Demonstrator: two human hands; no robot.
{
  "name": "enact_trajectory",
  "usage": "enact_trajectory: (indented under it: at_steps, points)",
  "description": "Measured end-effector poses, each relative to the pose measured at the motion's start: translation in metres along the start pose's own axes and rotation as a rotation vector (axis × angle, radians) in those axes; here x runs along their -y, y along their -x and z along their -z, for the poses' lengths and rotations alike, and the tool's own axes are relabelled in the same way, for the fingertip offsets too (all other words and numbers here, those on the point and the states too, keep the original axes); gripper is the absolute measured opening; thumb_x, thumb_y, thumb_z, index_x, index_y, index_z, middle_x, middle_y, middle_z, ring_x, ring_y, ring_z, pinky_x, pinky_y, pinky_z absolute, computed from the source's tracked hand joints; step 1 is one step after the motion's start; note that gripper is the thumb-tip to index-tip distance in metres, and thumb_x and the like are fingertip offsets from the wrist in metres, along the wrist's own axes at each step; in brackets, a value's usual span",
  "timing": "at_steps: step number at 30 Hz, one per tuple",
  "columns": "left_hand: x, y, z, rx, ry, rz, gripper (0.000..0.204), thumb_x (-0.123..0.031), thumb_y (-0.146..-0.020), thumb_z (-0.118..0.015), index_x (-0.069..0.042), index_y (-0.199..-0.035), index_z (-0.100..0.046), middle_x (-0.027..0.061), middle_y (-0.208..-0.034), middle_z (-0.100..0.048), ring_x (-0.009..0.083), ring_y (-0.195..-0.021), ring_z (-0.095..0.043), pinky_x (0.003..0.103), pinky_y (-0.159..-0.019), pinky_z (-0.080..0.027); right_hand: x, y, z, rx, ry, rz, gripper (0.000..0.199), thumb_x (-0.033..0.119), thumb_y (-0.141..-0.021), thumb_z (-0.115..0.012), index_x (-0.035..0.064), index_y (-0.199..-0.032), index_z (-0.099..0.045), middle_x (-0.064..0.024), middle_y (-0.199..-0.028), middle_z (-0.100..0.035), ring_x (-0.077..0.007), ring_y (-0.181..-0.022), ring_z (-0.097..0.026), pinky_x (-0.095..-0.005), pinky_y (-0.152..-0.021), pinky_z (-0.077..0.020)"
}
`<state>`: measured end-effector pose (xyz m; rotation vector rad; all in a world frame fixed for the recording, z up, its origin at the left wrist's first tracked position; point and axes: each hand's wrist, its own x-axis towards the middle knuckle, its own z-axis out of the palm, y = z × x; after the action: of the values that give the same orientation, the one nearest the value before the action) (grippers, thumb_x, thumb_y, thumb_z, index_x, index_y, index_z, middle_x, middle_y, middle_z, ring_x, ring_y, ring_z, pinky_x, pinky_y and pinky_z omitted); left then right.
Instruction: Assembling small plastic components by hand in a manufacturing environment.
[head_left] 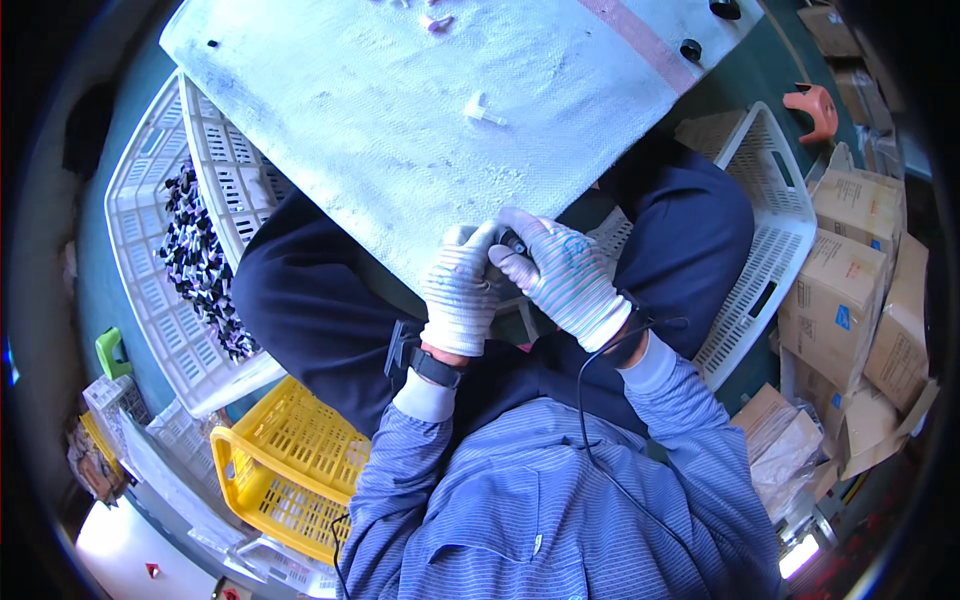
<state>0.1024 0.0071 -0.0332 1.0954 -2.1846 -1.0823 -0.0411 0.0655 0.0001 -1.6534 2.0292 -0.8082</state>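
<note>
Both of my hands wear white knit gloves and meet at the near edge of a white-topped table (370, 130). A small black round part (513, 242) sits between the thumb and fingers of my right hand (568, 275), which is closed on it. My left hand (458, 290) is closed beside it, its fingertips up against the right fingers; whatever it pinches is hidden. Farther up the tabletop lies a small white plastic piece (484, 110). Two black round parts, one of them this black cap (690, 49), are near the far right edge.
On the left, a white crate (150, 300) holds many small black and white parts. A yellow basket (290, 500) stands at lower left. Right of my knee is another white crate (765, 240), with cardboard boxes (835, 290) beyond. A cable (583, 400) hangs from my right wrist.
</note>
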Motion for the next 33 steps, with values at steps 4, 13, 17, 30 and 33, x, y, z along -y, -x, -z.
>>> enact_trajectory:
  at_steps: [4, 13, 17, 30, 33]
  points:
    - [-0.001, -0.004, 0.002, 0.047, -0.07, 0.004, 0.036, -0.008, -0.079, -0.065, -0.012, -0.115, -0.066, 0.0114, -0.093, -0.063, 0.0333, -0.08, -0.064, 0.04, -0.067, -0.052, -0.001, -0.001, 0.007, 0.094, -0.015, -0.029, 0.032, 0.038, -0.092, -0.063, 0.0123, -0.112, -0.06, -0.0112, -0.081, -0.069, -0.0312, -0.077, -0.069, -0.0426, -0.065, -0.0537]
    - [0.002, -0.005, 0.002, 0.093, -0.203, -0.044, 0.037, -0.01, -0.078, -0.065, -0.017, -0.114, -0.066, 0.0075, -0.088, -0.062, 0.0295, -0.076, -0.065, 0.039, -0.062, -0.051, 0.001, -0.014, 0.022, 0.223, 0.088, 0.004, 0.026, 0.03, -0.09, -0.063, 0.0113, -0.109, -0.065, -0.0124, -0.082, -0.07, -0.0314, -0.074, -0.07, -0.0408, -0.064, -0.0542]
    - [0.009, -0.002, -0.004, 0.056, -0.258, -0.046, 0.034, -0.009, -0.078, -0.065, -0.019, -0.111, -0.066, 0.0065, -0.087, -0.061, 0.0287, -0.075, -0.065, 0.039, -0.06, -0.051, 0.0, -0.015, 0.018, 0.157, 0.018, 0.016, 0.022, 0.03, -0.09, -0.062, 0.0112, -0.101, -0.065, -0.013, -0.079, -0.069, -0.0323, -0.074, -0.069, -0.043, -0.065, -0.054]
    - [0.007, -0.006, 0.0, 0.06, -0.178, -0.068, 0.022, -0.008, -0.077, -0.064, -0.017, -0.097, -0.065, 0.0053, -0.085, -0.061, 0.0277, -0.071, -0.065, 0.039, -0.059, -0.05, -0.004, -0.016, 0.003, 0.061, -0.072, -0.043, 0.018, 0.034, -0.088, -0.068, 0.0158, -0.089, -0.065, -0.0056, -0.072, -0.067, -0.0258, -0.066, -0.068, -0.0367, -0.057, -0.0514]
    - [0.008, -0.005, 0.001, 0.067, -0.203, -0.046, 0.021, -0.009, -0.078, -0.064, -0.017, -0.097, -0.066, 0.0053, -0.085, -0.061, 0.0277, -0.07, -0.065, 0.039, -0.059, -0.05, -0.003, -0.017, -0.001, 0.019, -0.048, -0.033, 0.018, 0.033, -0.087, -0.069, 0.0155, -0.087, -0.066, -0.0051, -0.071, -0.067, -0.0254, -0.064, -0.068, -0.036, -0.056, -0.0511]
